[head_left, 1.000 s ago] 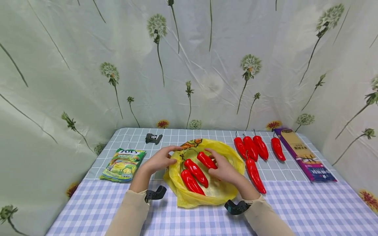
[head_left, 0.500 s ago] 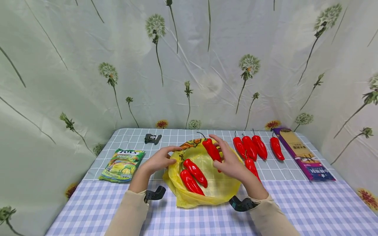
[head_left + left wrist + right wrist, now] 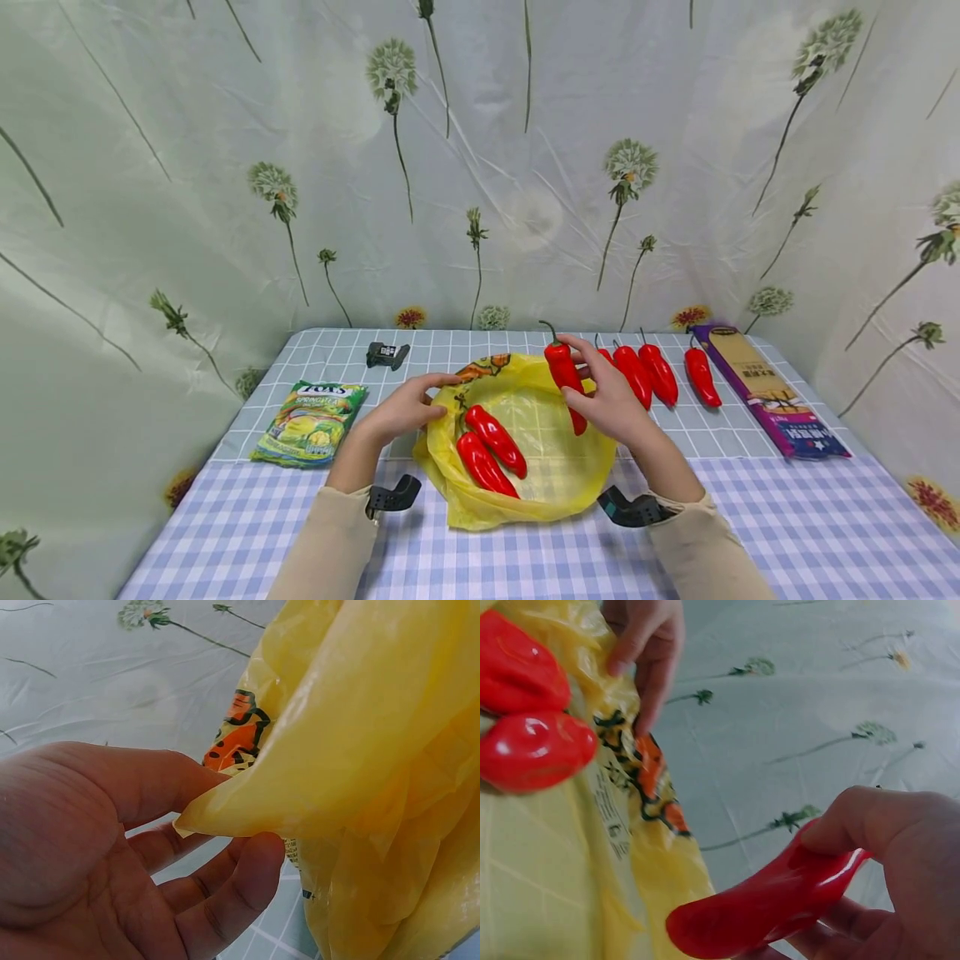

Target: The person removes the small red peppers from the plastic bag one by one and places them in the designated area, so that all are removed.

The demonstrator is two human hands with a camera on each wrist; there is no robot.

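Observation:
A yellow plastic bag (image 3: 525,510) lies with its mouth spread wide, two red peppers (image 3: 497,439) inside on its left. At the bag's left rim, my left hand (image 3: 405,408) pinches the edge; in the left wrist view a yellow fold (image 3: 247,802) runs between thumb and fingers. My right hand (image 3: 606,398) grips another red pepper (image 3: 564,371) above the bag's right rim, stem up and tip down over the opening. The right wrist view shows this pepper's smooth body (image 3: 757,907) between thumb and fingers.
Several red peppers (image 3: 660,375) lie at the back right, partly behind my right hand. A purple and gold packet (image 3: 772,392) is beyond them. To the left lies a green candy bag (image 3: 311,422), with a small black device (image 3: 387,353) behind it. A printed curtain closes the back.
My right hand has lifted the pepper out of the bag's middle and moved right, turning it more upright. The left hand stays at the rim.

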